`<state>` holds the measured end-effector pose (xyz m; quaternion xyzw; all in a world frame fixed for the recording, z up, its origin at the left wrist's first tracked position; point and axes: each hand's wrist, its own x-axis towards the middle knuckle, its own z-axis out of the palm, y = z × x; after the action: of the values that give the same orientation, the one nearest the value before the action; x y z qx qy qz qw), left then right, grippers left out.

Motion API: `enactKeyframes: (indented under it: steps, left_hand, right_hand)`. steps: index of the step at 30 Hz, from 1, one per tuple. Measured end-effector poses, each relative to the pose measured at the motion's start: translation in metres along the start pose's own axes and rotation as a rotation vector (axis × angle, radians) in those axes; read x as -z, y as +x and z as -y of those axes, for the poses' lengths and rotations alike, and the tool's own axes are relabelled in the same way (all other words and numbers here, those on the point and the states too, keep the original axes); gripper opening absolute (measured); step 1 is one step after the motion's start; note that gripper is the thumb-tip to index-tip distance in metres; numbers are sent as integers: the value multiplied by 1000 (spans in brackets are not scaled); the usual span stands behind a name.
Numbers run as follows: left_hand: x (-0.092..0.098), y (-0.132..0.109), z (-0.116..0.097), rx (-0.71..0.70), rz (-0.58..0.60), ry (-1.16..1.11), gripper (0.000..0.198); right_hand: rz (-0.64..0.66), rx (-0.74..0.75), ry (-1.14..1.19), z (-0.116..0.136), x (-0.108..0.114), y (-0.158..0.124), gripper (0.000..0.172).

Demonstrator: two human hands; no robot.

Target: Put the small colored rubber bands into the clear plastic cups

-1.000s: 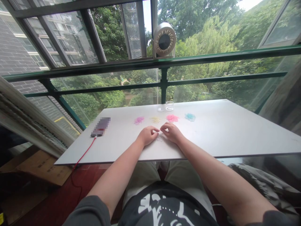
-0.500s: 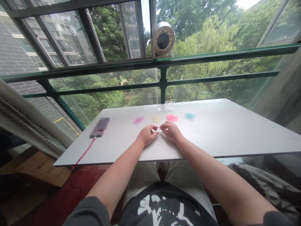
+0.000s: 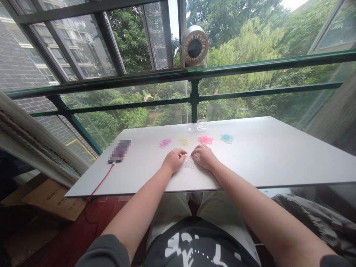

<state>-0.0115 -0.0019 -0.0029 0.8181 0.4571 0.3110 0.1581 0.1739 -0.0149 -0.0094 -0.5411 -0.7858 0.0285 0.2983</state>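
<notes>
On the white table (image 3: 250,155), a small pile of pale, clear-looking loops (image 3: 188,164) lies between my two hands. My left hand (image 3: 174,160) rests at the left side of this pile, its fingers curled and the thumb close to the index finger. From the right, my right hand (image 3: 205,157) reaches in with bent fingers drawn together at the pile's upper edge. Whatever sits between the fingertips is too small to make out. Beyond the hands, small heaps of thin pieces form a row: purple (image 3: 165,143), yellow (image 3: 184,141), pink (image 3: 205,139) and teal (image 3: 227,138).
Clear round containers (image 3: 201,128) stand at the table's back edge. A pixelated dark device (image 3: 119,151) lies at the left, with a red cable (image 3: 102,180) running off the front edge. A green railing (image 3: 125,81) and a round fan-like device (image 3: 194,47) are behind.
My hands have drawn slightly apart, showing more of the pale pile between them. The right fingertips have moved a little to the right. The whole view has shifted slightly.
</notes>
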Motion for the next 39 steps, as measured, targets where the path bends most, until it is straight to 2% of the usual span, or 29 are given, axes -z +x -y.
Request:
enactKeyframes:
  steps: [4,8,13,16,23,33,39]
  left_hand:
    - [-1,2,0,-69,49,42,22]
    - [-1,3,1,-67,71,10,25]
    - [0,2,0,-17,20,-78,28]
    - [1,1,-3,-47,14,-114,28]
    - [1,0,-5,-68,26,-104,18]
    - [2,-1,-7,-90,-18,-166,11]
    - [2,0,-5,-46,-45,-220,11]
  right_hand:
    - [15,-2,-12,1,1,1,12]
    - [7,-5,-23,1,0,1,12]
    - [1,43,22,3,-1,1,13]
    - [-2,75,56,6,-1,1,12]
    - [-44,110,79,8,-2,1,10]
    - [-8,105,37,9,-5,-2,14]
    - [-15,100,53,13,-3,-2,13]
